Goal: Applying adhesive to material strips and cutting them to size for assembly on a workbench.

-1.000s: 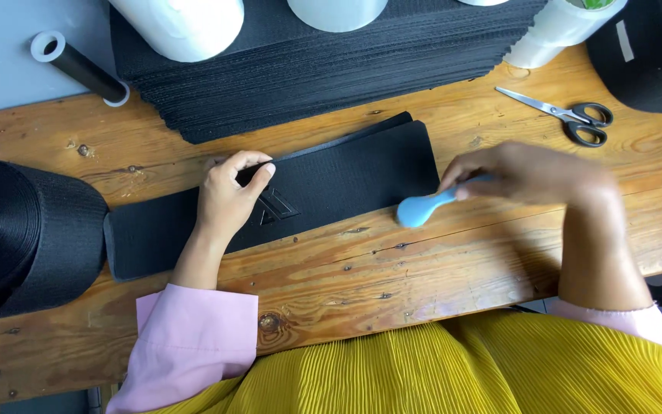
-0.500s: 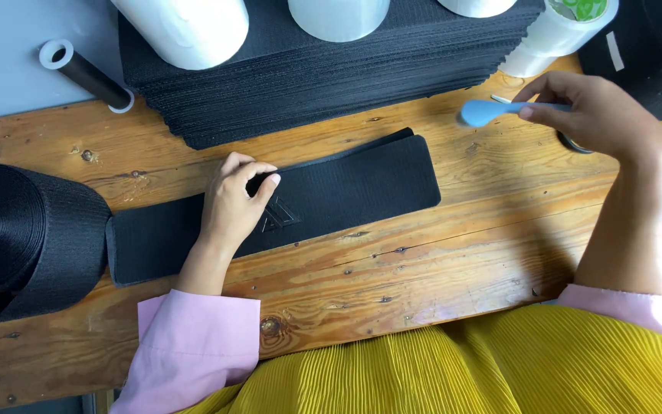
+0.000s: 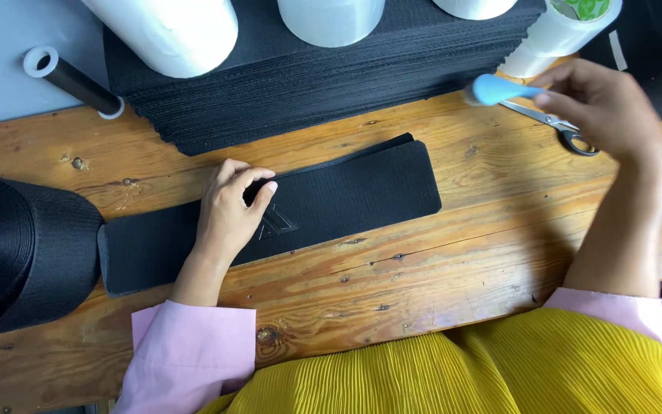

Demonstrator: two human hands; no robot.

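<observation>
A long black fabric strip [image 3: 346, 201] lies flat across the wooden table [image 3: 438, 284]. My left hand [image 3: 227, 215] rests on its middle, fingers bent, next to a small raised emblem [image 3: 276, 225] on the fabric. My right hand [image 3: 607, 107] is raised at the far right and holds a light blue rounded tool [image 3: 496, 89] by its handle, the blue head pointing left. Just below that hand, scissors [image 3: 557, 126] lie on the table.
A stack of black fabric sheets [image 3: 331, 84] fills the back, with white rolls [image 3: 174, 31] standing on it. A big roll of black webbing [image 3: 17, 253] sits at the left. A black tube [image 3: 70, 80] with white end lies at back left, a white bottle [image 3: 565, 34] at back right.
My right hand has lifted the blue tool off the strip's right end and carried it up to the back right, over the scissors. My left hand has stayed on the strip.
</observation>
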